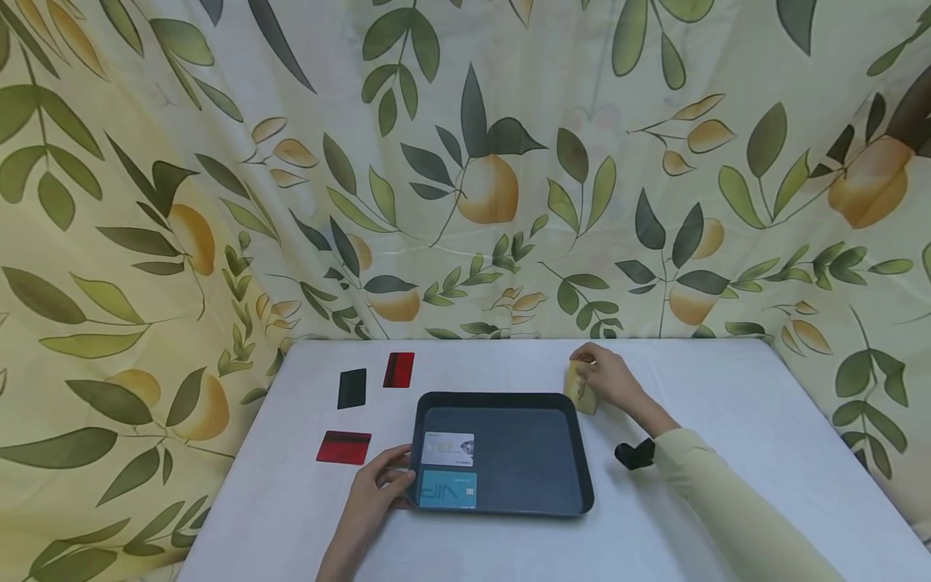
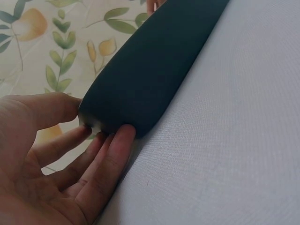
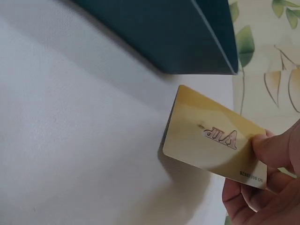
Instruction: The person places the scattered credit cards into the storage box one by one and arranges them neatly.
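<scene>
Leaves and orange fruit run all over the pale curtain [image 1: 509,105], and right up against it stands the white-covered table [image 1: 254,501] where I'm working. Down at the front, my left hand [image 1: 371,489] has hold of the dark tray [image 1: 534,453] by its near left corner, thumb at the rim and fingers bent against the outer wall; the left wrist view shows that grasp up close.

Over on the other side, my right hand [image 1: 611,378] is pinching the gold card [image 3: 208,136] by one end, thumb flat on its face, VIP lettering showing, a line of small print by my thumb. And where is that card? Just beside the tray's far right corner, tilted, with a gap between the two in the right wrist view; whether its lower edge touches the cloth, I can't tell.

Inside the tray, over at the left, we have the white card [image 1: 448,449] lying above the blue card [image 1: 448,490]. Out to the left, on the cloth: the black card [image 1: 352,389], the upright red card [image 1: 398,370] near it, and the sideways red card [image 1: 343,448] closer to me, both reds with a dark stripe. By my right sleeve [image 1: 727,493] sits a small black object [image 1: 635,455], too unclear to name.
</scene>
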The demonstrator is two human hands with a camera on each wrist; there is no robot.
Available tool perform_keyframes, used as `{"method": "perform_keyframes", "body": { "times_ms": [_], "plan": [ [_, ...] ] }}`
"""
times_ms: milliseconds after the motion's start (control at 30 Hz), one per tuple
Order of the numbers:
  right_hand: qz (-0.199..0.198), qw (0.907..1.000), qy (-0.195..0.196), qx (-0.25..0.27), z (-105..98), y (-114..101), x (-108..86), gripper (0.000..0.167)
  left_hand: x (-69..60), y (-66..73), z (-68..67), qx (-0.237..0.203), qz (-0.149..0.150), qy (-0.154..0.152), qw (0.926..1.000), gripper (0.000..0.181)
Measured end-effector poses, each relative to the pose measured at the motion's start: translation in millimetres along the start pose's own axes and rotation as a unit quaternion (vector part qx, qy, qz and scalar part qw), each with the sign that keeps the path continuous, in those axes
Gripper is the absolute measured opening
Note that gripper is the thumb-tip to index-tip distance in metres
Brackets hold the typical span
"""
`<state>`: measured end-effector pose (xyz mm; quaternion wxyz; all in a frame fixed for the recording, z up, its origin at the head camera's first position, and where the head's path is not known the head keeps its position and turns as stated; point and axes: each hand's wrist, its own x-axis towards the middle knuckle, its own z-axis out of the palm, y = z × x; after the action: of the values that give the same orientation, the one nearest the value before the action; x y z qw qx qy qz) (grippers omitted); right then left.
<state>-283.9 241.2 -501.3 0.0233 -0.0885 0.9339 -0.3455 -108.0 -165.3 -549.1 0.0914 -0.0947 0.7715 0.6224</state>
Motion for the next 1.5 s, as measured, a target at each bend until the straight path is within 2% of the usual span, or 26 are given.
{"method": "perform_keyframes", "body": {
  "times_ms": [267,733,967,1267,1500],
  "plan": [
    [0.022,0.9997,0.002,0.014,-10,-5,-3.3,0.026,1.9,-3.5,-0.5,0.0,0.001,0.004,1.0,0.051],
    [0.017,0.9964,0.036,0.075,-24,-24,-16.5,0.028,4.1,-6.3,0.9,0.006,0.008,0.008,0.9999,0.05],
    [0.02,0.9912,0.056,0.118,-27,-30,-23.3,0.028,2.7,-6.6,1.5,0.0,0.01,0.007,0.9999,0.05],
    [0.044,0.979,0.024,0.198,-25,-43,-32.7,0.037,2.5,-7.1,1.5,0.002,0.008,0.009,0.9999,0.05],
    [0.044,0.9752,-0.02,0.216,-20,-52,-42.3,0.04,1.7,-6.4,1.3,0.002,0.008,0.006,1.0,0.05]
  ]
}}
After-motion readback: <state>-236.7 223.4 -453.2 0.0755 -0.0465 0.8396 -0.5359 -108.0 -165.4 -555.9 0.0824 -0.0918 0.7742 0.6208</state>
